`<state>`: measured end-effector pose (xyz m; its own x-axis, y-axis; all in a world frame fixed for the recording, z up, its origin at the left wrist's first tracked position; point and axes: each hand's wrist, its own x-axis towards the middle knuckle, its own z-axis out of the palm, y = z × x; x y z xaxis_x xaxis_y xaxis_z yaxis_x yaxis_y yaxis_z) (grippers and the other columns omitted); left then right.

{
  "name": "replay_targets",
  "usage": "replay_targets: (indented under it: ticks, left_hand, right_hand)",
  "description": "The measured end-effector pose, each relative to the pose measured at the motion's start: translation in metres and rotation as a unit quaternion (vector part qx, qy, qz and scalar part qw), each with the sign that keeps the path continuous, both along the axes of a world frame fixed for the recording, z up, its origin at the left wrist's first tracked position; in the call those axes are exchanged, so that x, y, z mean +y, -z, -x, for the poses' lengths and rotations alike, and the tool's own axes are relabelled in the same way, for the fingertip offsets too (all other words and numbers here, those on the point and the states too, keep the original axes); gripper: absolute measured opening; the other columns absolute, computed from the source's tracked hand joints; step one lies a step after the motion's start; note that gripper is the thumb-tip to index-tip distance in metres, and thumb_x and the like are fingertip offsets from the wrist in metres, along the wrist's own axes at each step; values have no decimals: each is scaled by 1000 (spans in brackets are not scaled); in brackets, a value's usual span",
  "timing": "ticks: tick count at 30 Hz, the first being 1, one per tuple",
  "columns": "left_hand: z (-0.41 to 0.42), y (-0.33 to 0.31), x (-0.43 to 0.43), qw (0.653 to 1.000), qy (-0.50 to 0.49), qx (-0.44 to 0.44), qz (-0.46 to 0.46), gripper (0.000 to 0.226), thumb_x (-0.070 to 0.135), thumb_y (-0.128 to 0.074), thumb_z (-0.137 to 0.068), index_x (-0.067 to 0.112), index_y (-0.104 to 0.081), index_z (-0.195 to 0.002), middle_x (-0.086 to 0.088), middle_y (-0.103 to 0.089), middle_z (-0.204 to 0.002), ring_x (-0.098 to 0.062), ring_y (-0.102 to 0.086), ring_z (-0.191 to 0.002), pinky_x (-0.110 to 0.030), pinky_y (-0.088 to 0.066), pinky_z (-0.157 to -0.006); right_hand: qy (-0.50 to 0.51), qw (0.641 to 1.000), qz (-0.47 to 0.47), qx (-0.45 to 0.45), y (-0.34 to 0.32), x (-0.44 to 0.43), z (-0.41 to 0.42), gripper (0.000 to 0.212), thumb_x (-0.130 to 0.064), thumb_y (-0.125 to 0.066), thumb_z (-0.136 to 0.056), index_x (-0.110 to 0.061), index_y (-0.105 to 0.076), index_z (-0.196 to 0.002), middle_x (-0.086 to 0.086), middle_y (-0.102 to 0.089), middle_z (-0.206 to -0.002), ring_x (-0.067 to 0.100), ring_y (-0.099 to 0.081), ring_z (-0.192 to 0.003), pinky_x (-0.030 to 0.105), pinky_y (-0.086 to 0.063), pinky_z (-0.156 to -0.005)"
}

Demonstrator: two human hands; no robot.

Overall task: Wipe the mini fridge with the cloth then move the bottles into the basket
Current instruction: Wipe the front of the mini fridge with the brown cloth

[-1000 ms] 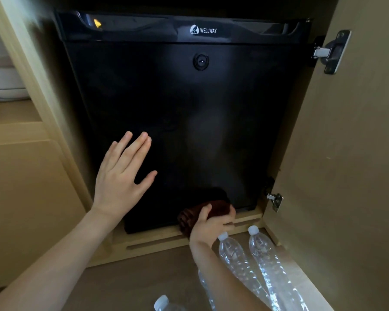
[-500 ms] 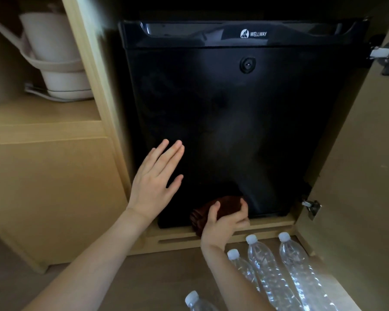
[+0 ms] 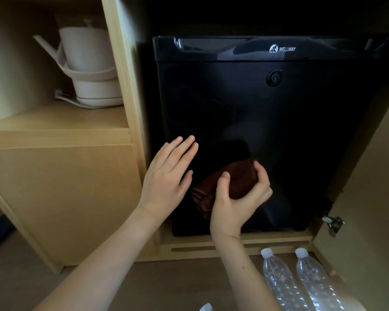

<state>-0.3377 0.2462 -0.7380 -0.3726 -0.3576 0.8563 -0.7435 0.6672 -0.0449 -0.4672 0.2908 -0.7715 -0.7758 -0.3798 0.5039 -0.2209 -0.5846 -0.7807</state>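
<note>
My right hand (image 3: 239, 198) grips the bunched brown cloth (image 3: 231, 179) against the lower door of the fridge (image 3: 301, 135); my left hand (image 3: 166, 178) lies flat, fingers straight, just beside it. Most of the door lies up and right of the cloth; the bottles (image 3: 281, 283) lie below, nearer my right hand

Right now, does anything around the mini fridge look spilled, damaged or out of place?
Nothing looks spilled or damaged. The one oddity is the plastic water bottles, which lie flat on the floor in front of the cabinet, caps toward the mini fridge. Its door looks shut.
</note>
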Motion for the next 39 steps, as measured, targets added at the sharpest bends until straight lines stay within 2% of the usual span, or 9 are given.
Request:
replay_targets:
  ticks: [6, 14, 18, 23, 27, 33, 35, 37, 39]
  left_hand:
    - [-2, 5, 0, 1000, -9, 6, -5, 60, 12, -66, -93, 12, -43, -148, -1, -39, -156, -18, -27, -149, -43, -25, -121]
    - [-2, 12, 7, 999, -18, 16, -40, 65, 11, -66, -92, 13, -39, -151, 2, -36, -157, -15, -21, -150, -42, -27, -121]
    - [-5, 9, 11, 998, -8, -5, -54, 66, 10, -68, -91, 13, -40, -150, 2, -37, -157, -15, -24, -149, -40, -27, -121]
    - [-12, 1, 13, 994, 11, 91, -62, 60, 11, -68, -92, 14, -46, -147, 5, -40, -154, -10, -27, -148, -25, -24, -120]
    - [-8, -2, 15, 979, 17, 177, -97, 61, 11, -67, -92, 17, -44, -148, 9, -36, -156, -7, -26, -148, -16, -20, -118]
    - [-9, -2, 14, 969, 37, 200, -140, 62, 13, -64, -94, 24, -41, -150, 18, -33, -156, -1, -30, -144, -16, -25, -116]
    - [-10, -2, 16, 965, 46, 205, -159, 62, 14, -63, -95, 28, -39, -150, 24, -31, -156, 2, -29, -144, -13, -22, -115]
    - [-11, -3, 19, 961, 52, 214, -169, 62, 14, -62, -95, 31, -38, -150, 25, -30, -156, 3, -29, -143, -12, -22, -115]
    - [-12, -5, 20, 956, 55, 233, -170, 63, 13, -63, -95, 31, -38, -150, 25, -31, -155, 3, -30, -143, -12, -24, -114]
  right_hand:
    - [44, 987, -107, 110, 47, -17, -7, 64, -19, -73, -85, -19, -40, -140, 7, -31, -132, 8, -45, -113, 9, -45, -92]
    - [-52, 938, -326, -106, 132, 2, -31, 69, -12, -73, -86, -14, -31, -141, 22, -29, -134, 41, -48, -112, 49, -52, -93]
    - [-31, 956, -258, -136, 111, 14, -27, 60, -17, -75, -84, -35, -41, -131, 9, -35, -127, 29, -52, -105, 34, -51, -84]
    - [-38, 994, -88, -52, 26, 9, -28, 57, -16, -77, -82, -43, -49, -123, 0, -41, -122, -12, -49, -105, 1, -43, -76]
    - [-45, 999, -21, 15, -17, -3, -25, 58, -17, -76, -83, -34, -47, -131, -4, -38, -125, -8, -48, -112, 2, -44, -82]
    - [-13, 992, -95, 77, 25, -13, -26, 63, -16, -79, -81, -20, -45, -133, 0, -32, -128, -5, -46, -106, -1, -41, -83]
    - [-9, 989, -140, 55, 56, -7, -29, 63, -11, -79, -80, -17, -45, -131, 7, -33, -128, 6, -45, -107, 10, -48, -90]
    - [-25, 979, -202, -2, 79, 1, -33, 61, -11, -80, -80, -19, -44, -129, 10, -34, -128, 17, -46, -108, 38, -55, -92]
    - [-47, 973, -221, -42, 88, 7, -35, 59, -14, -79, -81, -29, -44, -125, 8, -36, -126, 23, -50, -108, 39, -55, -86]
